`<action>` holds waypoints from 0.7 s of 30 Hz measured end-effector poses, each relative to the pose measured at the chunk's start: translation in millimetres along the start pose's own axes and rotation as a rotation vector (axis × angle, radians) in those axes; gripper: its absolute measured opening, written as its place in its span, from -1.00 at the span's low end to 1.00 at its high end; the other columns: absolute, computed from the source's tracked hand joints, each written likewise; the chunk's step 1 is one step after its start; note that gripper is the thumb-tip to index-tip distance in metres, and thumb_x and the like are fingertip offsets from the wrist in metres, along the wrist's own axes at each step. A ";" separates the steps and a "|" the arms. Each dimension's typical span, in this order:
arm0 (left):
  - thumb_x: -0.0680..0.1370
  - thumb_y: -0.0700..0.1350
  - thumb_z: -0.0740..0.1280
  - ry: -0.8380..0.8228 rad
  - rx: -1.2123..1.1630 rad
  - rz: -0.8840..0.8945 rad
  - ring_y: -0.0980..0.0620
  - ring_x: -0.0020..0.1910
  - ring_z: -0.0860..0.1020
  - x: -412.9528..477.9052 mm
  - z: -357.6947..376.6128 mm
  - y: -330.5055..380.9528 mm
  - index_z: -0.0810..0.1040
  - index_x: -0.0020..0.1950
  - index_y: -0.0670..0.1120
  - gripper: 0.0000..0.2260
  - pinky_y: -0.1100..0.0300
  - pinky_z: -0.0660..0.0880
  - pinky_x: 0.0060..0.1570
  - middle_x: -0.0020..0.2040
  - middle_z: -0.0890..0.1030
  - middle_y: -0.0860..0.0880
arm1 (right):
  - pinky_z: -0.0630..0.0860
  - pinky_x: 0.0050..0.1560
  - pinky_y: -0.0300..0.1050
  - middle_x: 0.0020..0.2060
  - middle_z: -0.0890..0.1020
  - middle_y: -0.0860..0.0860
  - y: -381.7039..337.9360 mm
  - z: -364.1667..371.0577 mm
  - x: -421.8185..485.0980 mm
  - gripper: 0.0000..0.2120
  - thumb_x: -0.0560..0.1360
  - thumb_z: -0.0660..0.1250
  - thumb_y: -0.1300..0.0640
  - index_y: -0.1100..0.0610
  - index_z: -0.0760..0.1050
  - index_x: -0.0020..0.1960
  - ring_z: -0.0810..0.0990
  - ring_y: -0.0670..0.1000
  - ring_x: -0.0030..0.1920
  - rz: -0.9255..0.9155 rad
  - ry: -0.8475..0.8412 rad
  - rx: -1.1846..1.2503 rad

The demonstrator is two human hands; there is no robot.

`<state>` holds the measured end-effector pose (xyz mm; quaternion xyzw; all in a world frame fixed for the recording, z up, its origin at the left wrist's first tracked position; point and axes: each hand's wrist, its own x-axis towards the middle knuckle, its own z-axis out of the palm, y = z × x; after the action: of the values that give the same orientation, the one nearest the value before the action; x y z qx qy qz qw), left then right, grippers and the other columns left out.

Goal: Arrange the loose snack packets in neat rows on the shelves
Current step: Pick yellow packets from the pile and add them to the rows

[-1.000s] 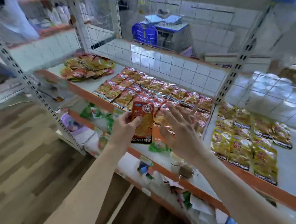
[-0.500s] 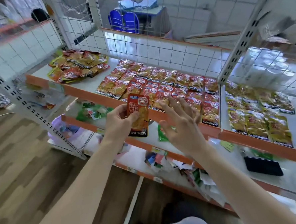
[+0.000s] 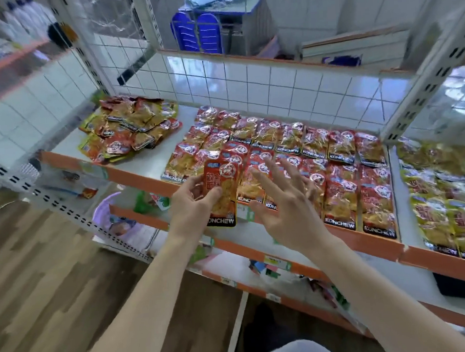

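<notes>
Left hand [image 3: 191,205] pinches one red packet [image 3: 221,192] upright at the shelf [image 3: 149,164] front edge, just left of the red rows [image 3: 306,155]. Right hand [image 3: 287,207] hovers beside it, fingers spread, holding nothing. Loose pile [image 3: 130,127] sits back-left.

2 arms, both bare, extended fwd from lower frame.
L hand [image 3: 191,205]: thumb pressed on front of red packet [image 3: 223,195], fingers curled at its left edge; packet upright.
R hand [image 3: 293,213]: back to camera, all 5 digits straight & spread, holding nothing; just right of L hand.
</notes>
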<state>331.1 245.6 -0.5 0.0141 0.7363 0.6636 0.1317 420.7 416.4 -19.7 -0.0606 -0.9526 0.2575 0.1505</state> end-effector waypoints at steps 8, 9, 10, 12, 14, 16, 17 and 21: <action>0.53 -0.16 0.47 0.119 0.077 -0.020 0.01 -0.03 0.69 58.2 -34.9 9.0 0.58 0.18 -0.08 -0.75 0.08 0.64 -0.03 -0.02 0.70 0.00 | -0.14 0.50 0.34 0.59 0.05 -0.13 -14.8 30.2 75.0 -0.39 0.54 0.10 -0.30 -0.17 0.16 0.56 -0.16 -0.03 0.59 -0.004 -0.109 0.005; 0.53 -0.15 0.47 0.125 0.072 -0.032 0.00 -0.03 0.69 64.8 -38.8 8.4 0.58 0.18 -0.09 -0.76 0.05 0.64 -0.03 -0.02 0.70 -0.02 | -0.15 0.49 0.34 0.59 0.06 -0.13 -16.4 33.1 83.7 -0.40 0.55 0.13 -0.28 -0.18 0.16 0.55 -0.16 -0.03 0.59 -0.015 -0.113 -0.008; 0.54 -0.16 0.46 0.126 0.065 -0.036 -0.02 -0.04 0.69 71.5 -42.1 8.0 0.59 0.15 -0.08 -0.79 0.05 0.65 -0.04 -0.03 0.71 -0.03 | -0.16 0.48 0.35 0.59 0.06 -0.13 -18.4 35.0 91.4 -0.41 0.56 0.17 -0.25 -0.19 0.16 0.55 -0.16 -0.03 0.59 -0.023 -0.117 -0.014; 0.54 -0.17 0.45 0.123 0.057 -0.030 -0.03 -0.04 0.69 86.7 -46.5 8.7 0.59 0.08 -0.03 -0.85 0.05 0.64 -0.05 -0.04 0.70 -0.04 | -0.16 0.47 0.33 0.59 0.08 -0.12 -19.5 39.6 106.6 -0.41 0.56 0.19 -0.23 -0.20 0.15 0.54 -0.16 -0.03 0.59 -0.031 -0.117 -0.010; 0.54 -0.18 0.44 0.119 0.065 -0.019 0.00 -0.06 0.69 105.5 -49.3 9.1 0.58 0.05 0.00 -0.86 0.14 0.63 -0.11 -0.05 0.70 -0.03 | -0.12 0.47 0.32 0.59 0.09 -0.11 -18.8 44.3 121.3 -0.41 0.55 0.18 -0.24 -0.18 0.17 0.54 -0.14 -0.03 0.59 -0.022 -0.109 -0.016; 0.55 -0.20 0.43 0.100 0.079 -0.006 0.09 -0.12 0.67 128.1 -50.7 11.0 0.57 0.09 -0.03 -0.85 0.32 0.56 -0.24 -0.06 0.68 0.01 | -0.12 0.48 0.32 0.59 0.08 -0.11 -17.5 49.5 136.6 -0.41 0.56 0.21 -0.24 -0.17 0.17 0.55 -0.13 -0.03 0.59 0.005 -0.096 -0.041; 0.56 -0.20 0.42 0.079 0.087 0.002 0.12 -0.13 0.65 140.9 -50.9 12.2 0.56 0.12 -0.04 -0.83 0.38 0.53 -0.27 -0.06 0.67 0.03 | -0.12 0.48 0.32 0.59 0.08 -0.11 -17.0 52.3 144.4 -0.40 0.56 0.21 -0.24 -0.16 0.17 0.55 -0.13 -0.03 0.59 0.020 -0.086 -0.061; 0.56 -0.15 0.43 -0.040 0.167 0.005 0.01 -0.02 0.65 196.1 -52.6 17.0 0.56 0.11 -0.02 -0.84 0.08 0.60 0.00 -0.02 0.67 0.03 | -0.10 0.49 0.35 0.59 0.08 -0.10 -17.8 63.3 171.5 -0.39 0.57 0.24 -0.22 -0.14 0.15 0.57 -0.15 -0.01 0.59 0.118 -0.053 -0.097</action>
<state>128.1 234.8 -13.7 0.0404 0.7862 0.5998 0.1432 237.4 404.3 -18.9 -0.1171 -0.9623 0.2211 0.1064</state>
